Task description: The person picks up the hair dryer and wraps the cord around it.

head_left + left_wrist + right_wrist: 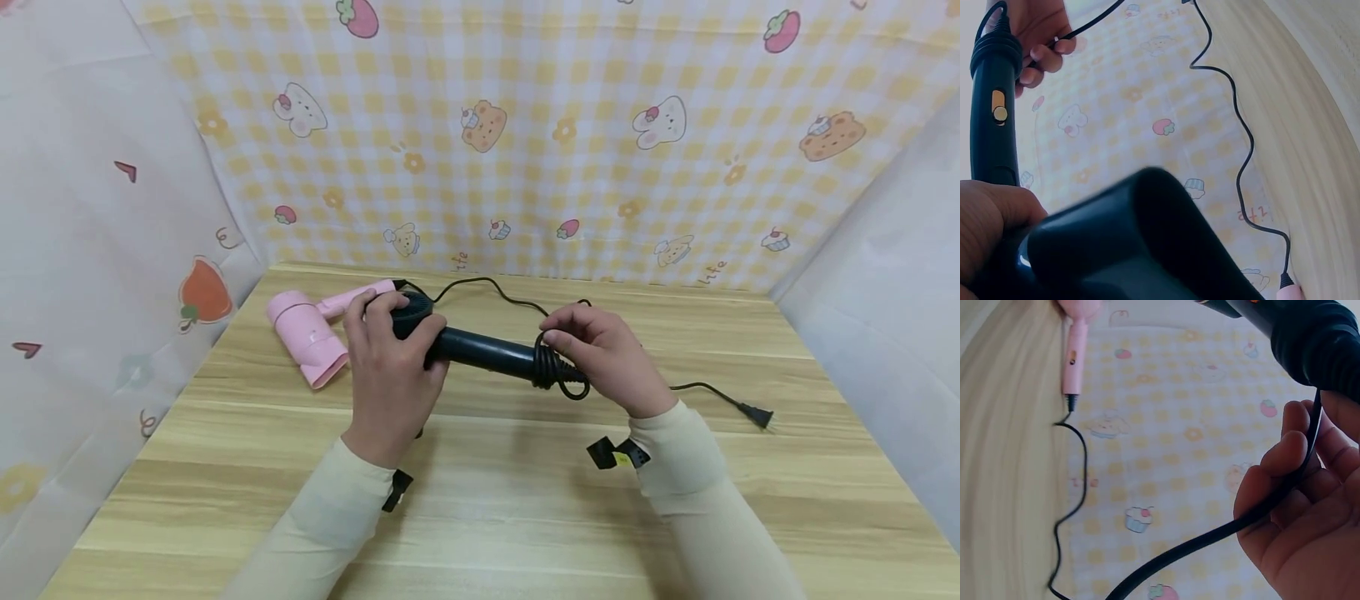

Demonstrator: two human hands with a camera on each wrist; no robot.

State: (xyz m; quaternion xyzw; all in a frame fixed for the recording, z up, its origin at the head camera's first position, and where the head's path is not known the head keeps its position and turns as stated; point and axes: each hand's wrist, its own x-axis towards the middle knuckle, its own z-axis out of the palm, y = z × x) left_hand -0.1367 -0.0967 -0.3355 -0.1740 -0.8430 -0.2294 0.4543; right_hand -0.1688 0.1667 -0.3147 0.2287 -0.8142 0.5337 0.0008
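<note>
Black cord (1210,535): seemingly being wound round dark dryer (487,352)
Left hand (393,375): fingers curled round dryer's head
Right hand (607,358): fingers pinching cord
Next wrap: probably needs tension

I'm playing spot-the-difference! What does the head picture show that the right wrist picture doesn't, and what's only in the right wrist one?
Only the head view shows the left hand, the sleeves and the plug.

Only the right wrist view shows the palm side of the right hand and a small dark-and-gold patch on the handle of the pink dryer.

Both show the right hand holding the thick cord, some of each dryer, the table and the checked curtain.
</note>
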